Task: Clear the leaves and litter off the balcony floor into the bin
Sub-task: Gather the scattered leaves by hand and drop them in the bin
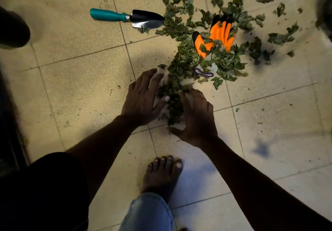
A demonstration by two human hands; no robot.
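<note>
Dry green leaves (203, 24) lie scattered over the beige tiled floor (86, 79), thickest at the upper middle and right. A smaller heap of leaves (173, 103) sits between my two hands. My left hand (142, 97) lies on the heap's left side with fingers spread and fairly straight. My right hand (195, 117) cups the heap's right side, fingers bent loosely against the leaves. Some pale paper or plastic shows under the heap. No bin is in view.
A trowel (129, 17) with a teal handle and black blade lies at the upper left of the leaf spread. An orange and white glove (215, 38) lies half buried in leaves. My bare foot (161, 175) stands just below the hands. A dark object (12, 29) sits at the left edge.
</note>
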